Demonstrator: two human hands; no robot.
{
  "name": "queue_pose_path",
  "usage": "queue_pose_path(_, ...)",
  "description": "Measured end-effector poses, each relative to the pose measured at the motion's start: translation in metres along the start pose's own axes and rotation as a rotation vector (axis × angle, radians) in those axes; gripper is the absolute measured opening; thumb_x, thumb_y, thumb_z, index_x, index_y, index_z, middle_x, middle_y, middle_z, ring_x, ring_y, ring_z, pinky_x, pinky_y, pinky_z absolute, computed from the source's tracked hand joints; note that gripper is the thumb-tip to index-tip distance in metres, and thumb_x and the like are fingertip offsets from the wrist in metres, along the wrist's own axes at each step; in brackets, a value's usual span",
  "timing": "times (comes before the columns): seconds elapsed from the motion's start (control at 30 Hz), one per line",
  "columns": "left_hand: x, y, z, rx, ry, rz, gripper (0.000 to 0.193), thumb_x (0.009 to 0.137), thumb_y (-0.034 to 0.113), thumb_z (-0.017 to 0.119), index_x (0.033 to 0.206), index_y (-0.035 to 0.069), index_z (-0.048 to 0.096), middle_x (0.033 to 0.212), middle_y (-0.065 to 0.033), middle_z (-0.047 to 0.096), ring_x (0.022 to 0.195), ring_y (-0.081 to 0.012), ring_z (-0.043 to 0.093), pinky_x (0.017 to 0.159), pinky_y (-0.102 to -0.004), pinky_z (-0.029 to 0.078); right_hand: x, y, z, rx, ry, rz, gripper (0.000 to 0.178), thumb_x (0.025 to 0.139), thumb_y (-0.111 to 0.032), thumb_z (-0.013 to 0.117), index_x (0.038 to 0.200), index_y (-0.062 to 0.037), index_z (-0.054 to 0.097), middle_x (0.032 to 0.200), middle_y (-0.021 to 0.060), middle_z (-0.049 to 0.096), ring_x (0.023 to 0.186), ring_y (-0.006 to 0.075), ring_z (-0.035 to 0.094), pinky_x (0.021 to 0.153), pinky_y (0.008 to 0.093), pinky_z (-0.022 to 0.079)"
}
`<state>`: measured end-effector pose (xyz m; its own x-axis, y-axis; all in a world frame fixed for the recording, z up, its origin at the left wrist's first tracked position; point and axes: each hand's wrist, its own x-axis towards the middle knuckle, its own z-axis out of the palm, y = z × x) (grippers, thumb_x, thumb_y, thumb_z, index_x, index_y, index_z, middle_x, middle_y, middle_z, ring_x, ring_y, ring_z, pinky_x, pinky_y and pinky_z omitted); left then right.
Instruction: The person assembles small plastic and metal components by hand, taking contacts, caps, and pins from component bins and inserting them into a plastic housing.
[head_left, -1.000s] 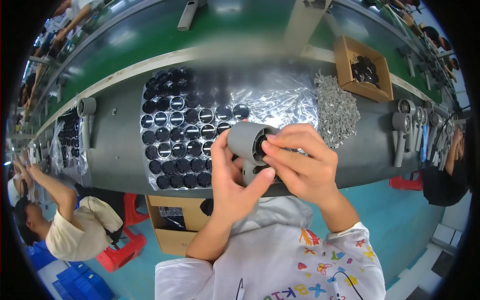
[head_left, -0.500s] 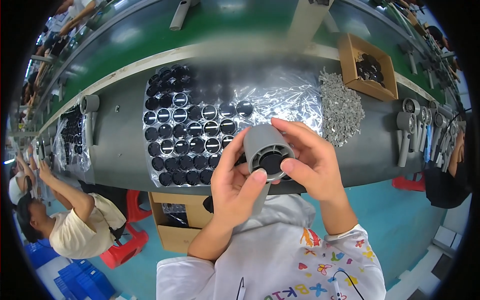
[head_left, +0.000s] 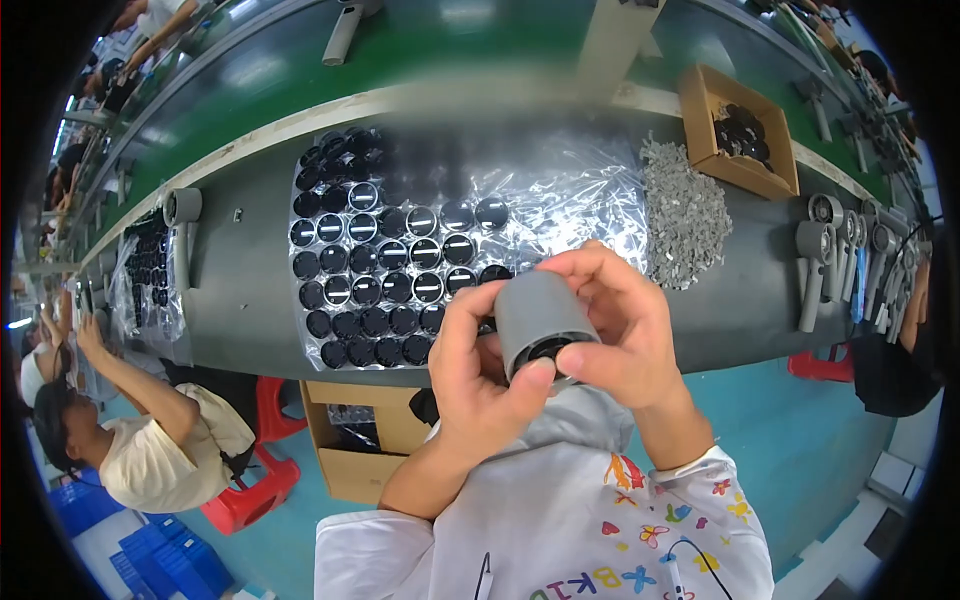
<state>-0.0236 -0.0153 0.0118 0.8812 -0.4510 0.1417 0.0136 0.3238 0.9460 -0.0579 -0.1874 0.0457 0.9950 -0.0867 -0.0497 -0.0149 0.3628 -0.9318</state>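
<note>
1. Dark grey worktop (head_left: 240,335) spreads behind the hands, black discs (head_left: 394,254) lying at ten o'clock from the grey housing (head_left: 541,305).
2. Smooth, matt and cylindrical, the housing tilts, its dark-lined opening toward six o'clock.
3. Left hand (head_left: 472,375), at eight o'clock, curls partly closed around it.
4. Right hand (head_left: 632,340), at three o'clock, grips likewise, thumb at the opening.

One left hand (head_left: 475,385) and one right hand (head_left: 632,350) hold one grey cylinder (head_left: 540,308) near the centre. Toward ten o'clock lie dozens of black discs (head_left: 397,287), four in the nearest row; the far ones overlap beyond counting. One heap of grey pieces (head_left: 690,225) and one box (head_left: 745,178) sit at two, one carton (head_left: 345,478) at seven.
</note>
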Motion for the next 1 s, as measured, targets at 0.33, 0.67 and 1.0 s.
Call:
queue_pose_path(0.33,0.009,0.010,0.009,-0.173,0.093,-0.063,0.066,0.090,0.019,0.078,0.138,-0.008,0.042,0.124,-0.0152,0.056,0.102,-0.0207,0.069,0.076,-0.0280,0.062,0.008,0.008,-0.010,-0.110,-0.137,-0.232,0.069,0.076,-0.004,0.086,0.137,0.0041,0.056,0.117,0.0077,0.054,0.114,0.0192,0.060,0.100,0.0363,0.052)
queue_pose_path(0.67,0.007,0.008,0.004,0.001,0.034,0.038,0.068,0.085,0.011,0.081,0.137,-0.009,0.042,0.128,-0.0149,0.052,0.109,-0.0238,0.067,0.087,-0.0319,0.060,0.008,0.008,-0.019,-0.085,-0.226,-0.162,0.078,0.076,-0.003,0.086,0.145,0.0058,0.050,0.123,0.0102,0.054,0.118,0.0217,0.060,0.104,0.0363,0.050)
queue_pose_path(1.0,0.010,0.011,0.000,-0.021,-0.014,-0.065,0.068,0.088,0.009,0.077,0.142,-0.007,0.039,0.133,-0.0180,0.054,0.110,-0.0260,0.068,0.086,-0.0350,0.062,0.007,0.002,-0.020,-0.005,-0.205,-0.088,0.071,0.084,-0.004,0.078,0.147,0.0063,0.048,0.130,0.0127,0.054,0.118,0.0237,0.062,0.099,0.0367,0.052)
